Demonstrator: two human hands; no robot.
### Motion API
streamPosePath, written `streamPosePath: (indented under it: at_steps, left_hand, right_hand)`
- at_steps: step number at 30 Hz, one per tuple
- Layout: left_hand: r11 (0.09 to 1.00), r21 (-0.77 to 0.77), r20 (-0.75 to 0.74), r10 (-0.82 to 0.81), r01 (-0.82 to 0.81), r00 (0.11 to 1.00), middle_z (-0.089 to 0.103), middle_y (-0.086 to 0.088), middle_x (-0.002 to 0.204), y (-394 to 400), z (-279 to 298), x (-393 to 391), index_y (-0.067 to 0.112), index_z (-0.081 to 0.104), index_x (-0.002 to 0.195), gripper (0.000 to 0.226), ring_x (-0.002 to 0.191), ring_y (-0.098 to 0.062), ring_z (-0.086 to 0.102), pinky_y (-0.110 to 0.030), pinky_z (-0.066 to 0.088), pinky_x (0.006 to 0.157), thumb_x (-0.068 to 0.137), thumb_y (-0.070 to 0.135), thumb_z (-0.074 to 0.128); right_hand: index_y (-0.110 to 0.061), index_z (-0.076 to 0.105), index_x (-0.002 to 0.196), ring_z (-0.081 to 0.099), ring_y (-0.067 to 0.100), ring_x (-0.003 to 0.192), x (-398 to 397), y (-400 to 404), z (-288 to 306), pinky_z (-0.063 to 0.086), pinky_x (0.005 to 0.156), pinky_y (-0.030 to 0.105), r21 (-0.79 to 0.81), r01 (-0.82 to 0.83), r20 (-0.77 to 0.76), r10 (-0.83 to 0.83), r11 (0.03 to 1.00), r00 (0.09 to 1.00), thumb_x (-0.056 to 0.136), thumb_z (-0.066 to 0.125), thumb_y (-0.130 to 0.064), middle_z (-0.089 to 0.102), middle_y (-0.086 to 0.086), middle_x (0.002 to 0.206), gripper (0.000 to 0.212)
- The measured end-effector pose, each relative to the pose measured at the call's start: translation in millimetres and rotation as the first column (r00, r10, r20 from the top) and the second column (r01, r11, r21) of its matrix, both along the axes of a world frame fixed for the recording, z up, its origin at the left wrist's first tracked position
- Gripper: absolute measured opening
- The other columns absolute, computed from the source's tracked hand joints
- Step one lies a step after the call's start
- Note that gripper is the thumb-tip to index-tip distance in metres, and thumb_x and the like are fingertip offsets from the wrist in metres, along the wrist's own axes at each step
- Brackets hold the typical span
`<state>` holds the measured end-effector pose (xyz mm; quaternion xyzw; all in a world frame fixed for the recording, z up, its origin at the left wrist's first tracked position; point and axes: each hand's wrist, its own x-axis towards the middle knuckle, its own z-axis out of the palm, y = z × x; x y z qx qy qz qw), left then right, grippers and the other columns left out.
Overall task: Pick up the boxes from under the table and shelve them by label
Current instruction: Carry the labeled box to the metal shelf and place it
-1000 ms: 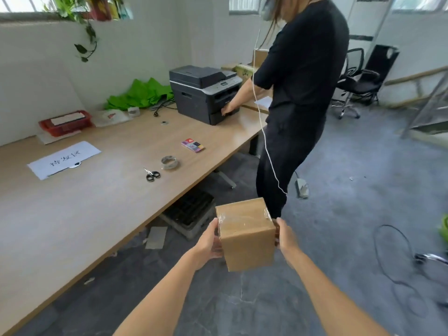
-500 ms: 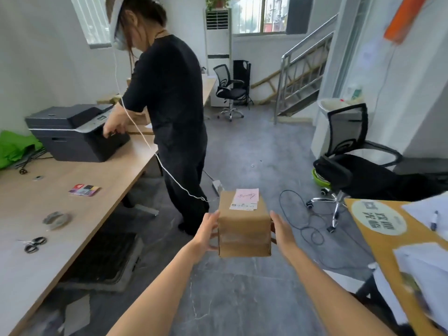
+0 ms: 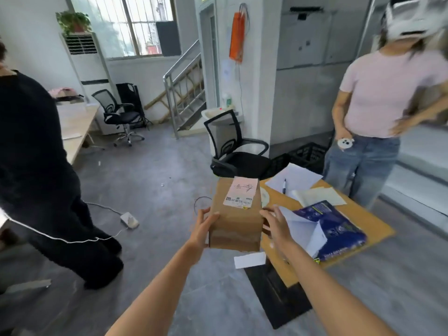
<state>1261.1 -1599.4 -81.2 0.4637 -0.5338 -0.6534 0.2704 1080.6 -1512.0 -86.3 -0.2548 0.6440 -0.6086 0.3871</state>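
I hold a brown cardboard box [image 3: 232, 221] in front of me at chest height, above the floor. A pink and white label [image 3: 241, 193] with handwriting and a barcode faces up on its top. My left hand [image 3: 202, 226] presses the box's left side. My right hand [image 3: 276, 223] presses its right side, fingers spread. The box hangs just left of a small wooden table [image 3: 363, 221].
The small table carries white papers [image 3: 294, 178], a pen [image 3: 284, 186] and a blue packet [image 3: 332, 229]. A person in black [image 3: 36, 166] stands at the left, one in a pink shirt [image 3: 385, 98] at the right. A black office chair [image 3: 232, 151] is ahead; a cable and adapter [image 3: 129, 219] lie on the floor.
My view has swung right, away from the long desk and printer, with the box still between both hands. The small table and the person in pink have come into view.
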Motion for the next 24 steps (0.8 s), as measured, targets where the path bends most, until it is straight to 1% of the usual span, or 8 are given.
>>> streamPosePath:
  at_steps: [4, 7, 9, 14, 17, 19, 21, 24]
  left_hand:
    - [0.994, 0.007, -0.044, -0.105, 0.105, 0.994, 0.052, 0.009, 0.11, 38.1, 3.6, -77.0, 0.041, 0.044, 0.116, 0.032, 0.101, -0.016, 0.052, -0.039, 0.051, 0.072, 0.087, 0.049, 0.055]
    - [0.988, 0.015, -0.055, -0.15, 0.151, 0.987, 0.051, 0.007, 0.111, 69.2, 8.0, -132.8, 0.045, 0.05, 0.103, 0.017, 0.103, -0.017, 0.051, -0.043, 0.051, 0.081, 0.087, 0.045, 0.056]
    - [0.981, 0.036, -0.048, -0.187, 0.189, 0.981, 0.047, 0.005, 0.117, 87.7, 11.3, -167.9, 0.045, 0.052, 0.098, 0.011, 0.116, -0.024, 0.046, -0.05, 0.047, 0.093, 0.087, 0.043, 0.055]
    - [0.94, 0.044, -0.022, -0.337, 0.338, 0.941, 0.044, -0.003, 0.139, 133.5, 17.6, -252.7, 0.031, 0.054, 0.121, 0.038, 0.126, -0.03, 0.043, -0.049, 0.042, 0.099, 0.084, 0.04, 0.057]
    - [0.9, 0.048, 0.013, -0.435, 0.434, 0.9, 0.044, -0.005, 0.138, 163.3, 20.1, -303.1, 0.025, 0.047, 0.126, 0.046, 0.124, -0.029, 0.043, -0.048, 0.037, 0.106, 0.084, 0.042, 0.056]
    - [0.858, 0.055, 0.001, -0.512, 0.511, 0.859, 0.048, -0.01, 0.136, 181.8, 21.0, -339.2, 0.018, 0.046, 0.131, 0.058, 0.118, -0.028, 0.048, -0.044, 0.042, 0.1, 0.081, 0.044, 0.057]
    - [0.814, 0.057, -0.028, -0.578, 0.578, 0.816, 0.051, -0.014, 0.136, 201.9, 21.9, -377.5, 0.015, 0.046, 0.133, 0.07, 0.113, -0.028, 0.051, -0.041, 0.045, 0.092, 0.074, 0.047, 0.061]
    - [0.81, 0.063, -0.017, -0.584, 0.583, 0.812, 0.049, -0.011, 0.141, 236.5, 18.9, -438.5, 0.015, 0.043, 0.138, 0.067, 0.127, -0.031, 0.047, -0.044, 0.037, 0.109, 0.084, 0.051, 0.057]
  right_hand:
    - [-0.019, 0.057, 0.097, 0.064, 0.022, 0.095, -66.8, 54.4, 0.6, 0.054, 0.079, 0.032, -0.026, 0.145, -0.024, -0.146, 0.989, 0.989, 0.091, 0.057, -0.03, 0.063, 0.01, 0.109, 0.012]
    - [-0.015, 0.058, 0.102, 0.064, 0.025, 0.1, -118.2, 101.2, 0.9, 0.054, 0.084, 0.038, -0.011, 0.265, -0.059, -0.265, 0.964, 0.962, 0.09, 0.058, -0.034, 0.064, 0.01, 0.11, 0.023]
    - [-0.018, 0.058, 0.098, 0.064, 0.028, 0.102, -151.5, 134.1, 0.5, 0.052, 0.091, 0.043, 0.0, 0.332, -0.09, -0.331, 0.943, 0.939, 0.089, 0.059, -0.039, 0.066, 0.01, 0.11, 0.023]
    - [-0.024, 0.05, 0.105, 0.057, 0.026, 0.113, -230.3, 215.5, 3.0, 0.048, 0.096, 0.047, 0.016, 0.472, -0.035, -0.471, 0.882, 0.882, 0.088, 0.058, -0.043, 0.06, 0.004, 0.118, 0.026]
    - [-0.031, 0.047, 0.113, 0.054, 0.021, 0.112, -267.6, 269.2, 2.9, 0.05, 0.082, 0.043, 0.052, 0.557, -0.007, -0.558, 0.829, 0.83, 0.088, 0.054, -0.049, 0.055, -0.003, 0.119, 0.032]
    - [-0.032, 0.051, 0.108, 0.056, 0.017, 0.096, -288.3, 305.0, 1.0, 0.047, 0.073, 0.037, 0.069, 0.615, 0.056, -0.619, 0.785, 0.784, 0.087, 0.053, -0.051, 0.056, -0.004, 0.112, 0.028]
    - [-0.032, 0.056, 0.101, 0.053, 0.018, 0.088, -307.9, 339.6, -1.8, 0.047, 0.075, 0.039, 0.105, 0.654, 0.121, -0.662, 0.749, 0.739, 0.086, 0.055, -0.052, 0.055, -0.003, 0.106, 0.025]
    - [-0.029, 0.057, 0.11, 0.05, 0.021, 0.093, -332.3, 383.2, -6.9, 0.046, 0.076, 0.04, 0.162, 0.688, 0.182, -0.707, 0.707, 0.684, 0.08, 0.058, -0.056, 0.054, -0.002, 0.106, 0.04]
